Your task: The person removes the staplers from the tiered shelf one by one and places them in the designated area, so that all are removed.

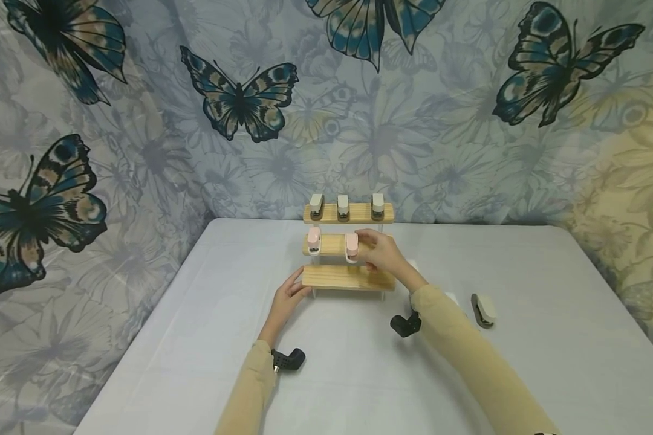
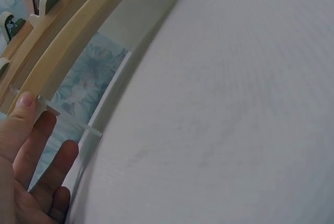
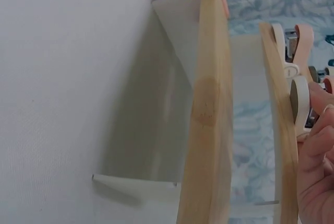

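Steadying the wooden rack (image 1: pixel 348 277) with open left hand (image 1: pixel 289 297), right hand (image 1: pixel 378 252) grips a pink stapler (image 1: pixel 351 246) on its middle shelf.

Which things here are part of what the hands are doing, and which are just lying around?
In use:
wooden stepped rack
pink stapler at the right hand
left hand steadying the rack's bottom step

Lying about:
grey stapler on the table
three grey staplers on the top step

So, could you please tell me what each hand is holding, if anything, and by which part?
The right hand pinches a pink stapler by its right side on the middle shelf. The left hand holds nothing; its straight fingers touch the bottom shelf's left end.
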A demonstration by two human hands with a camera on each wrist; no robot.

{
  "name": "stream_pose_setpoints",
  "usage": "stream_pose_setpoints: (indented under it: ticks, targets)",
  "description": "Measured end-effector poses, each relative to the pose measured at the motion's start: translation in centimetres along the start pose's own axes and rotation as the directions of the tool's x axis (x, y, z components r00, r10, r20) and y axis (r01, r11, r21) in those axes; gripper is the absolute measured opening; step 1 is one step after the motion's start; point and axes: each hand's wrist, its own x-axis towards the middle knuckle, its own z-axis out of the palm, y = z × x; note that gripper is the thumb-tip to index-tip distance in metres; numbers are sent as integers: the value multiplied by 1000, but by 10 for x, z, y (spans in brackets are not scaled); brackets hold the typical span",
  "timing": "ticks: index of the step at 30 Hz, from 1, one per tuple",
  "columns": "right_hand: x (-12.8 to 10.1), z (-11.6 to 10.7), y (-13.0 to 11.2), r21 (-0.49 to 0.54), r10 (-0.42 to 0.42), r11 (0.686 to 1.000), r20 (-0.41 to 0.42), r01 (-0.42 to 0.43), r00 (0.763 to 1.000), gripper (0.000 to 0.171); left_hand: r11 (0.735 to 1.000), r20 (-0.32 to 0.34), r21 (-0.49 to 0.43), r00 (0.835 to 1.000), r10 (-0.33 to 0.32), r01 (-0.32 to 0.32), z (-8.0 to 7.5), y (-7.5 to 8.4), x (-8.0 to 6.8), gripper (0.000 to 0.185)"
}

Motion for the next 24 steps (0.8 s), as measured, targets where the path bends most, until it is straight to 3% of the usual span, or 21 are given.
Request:
stream_pose_setpoints:
  ticks: [5, 16, 24]
  targets:
    - [-1, -2, 3, -14, -48, 999, 1, 48, 999, 61, 1000, -1, -11, 1000, 0, 0, 0, 0, 0, 59]
    - [-6, -8, 5, -18, -14, 1000, -4, 13, 1000, 63, 1000, -7, -12, 1000, -14, 14, 0, 1, 0, 59]
    - [-17, -16, 1, -42, -22, 999, 44, 24, 999, 62, 1000, -41, -15, 999, -2, 2, 0, -32, 8, 66]
